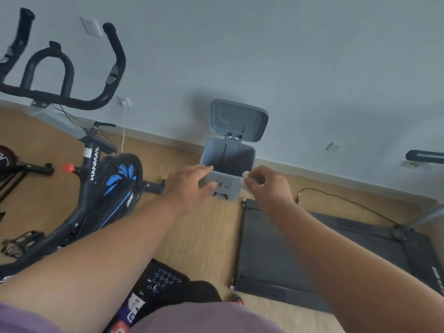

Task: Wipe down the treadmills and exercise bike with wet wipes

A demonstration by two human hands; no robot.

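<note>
My right hand (265, 186) pinches a small crumpled white wet wipe (245, 175) at the near right rim of the grey pedal bin (227, 170), while my left hand (189, 186) reaches to the bin's near left corner, fingers straight and loose, holding nothing that I can see. The bin's lid (239, 120) stands up against the pale blue-grey wall (288, 56). The bin sits on the light wood floor (204, 236), close to the skirting. To my left stands the black exercise bike (105, 188), blue pattern on its flywheel cover, its handlebars (72, 92) rising toward the wall. To my right a black treadmill (300, 248) lies flat on the floor, its near corner just beside the bin, a thin cable (348, 200) trailing behind it. A strip of bare floor runs between bike and treadmill up to the bin. Near my body I see a dark patterned object (163, 280), too blurred to name.
</note>
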